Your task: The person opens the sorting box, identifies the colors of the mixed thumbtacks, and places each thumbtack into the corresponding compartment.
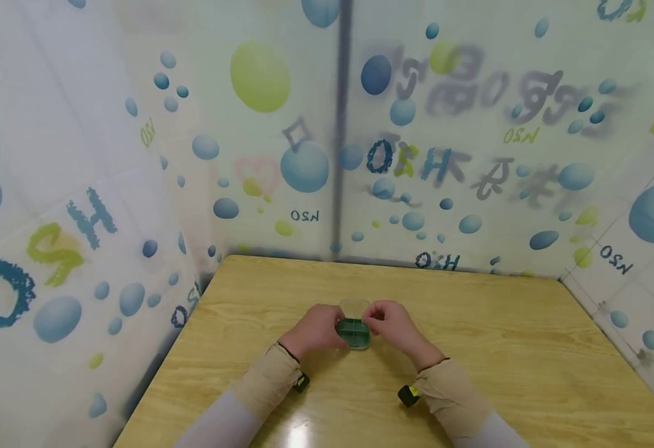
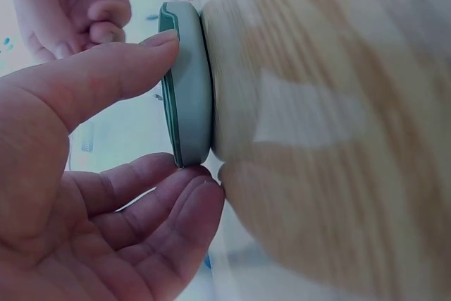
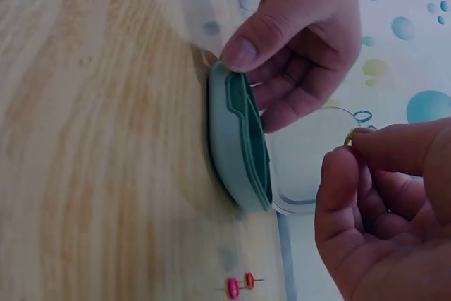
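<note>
A small green compartment box lies on the table, its clear lid swung back on the far side. My left hand holds the box from the left, thumb on the near rim and fingers round its far end in the left wrist view. Beside the box's right edge, my right hand pinches a tiny yellow piece between thumb and forefinger. Only a sliver of that piece shows, so I cannot tell its kind. The box's inside is divided by thin walls.
On the wooden table, a pink push pin and a red push pin lie near the box in the right wrist view. A wall printed with bubbles stands behind the table's far edge.
</note>
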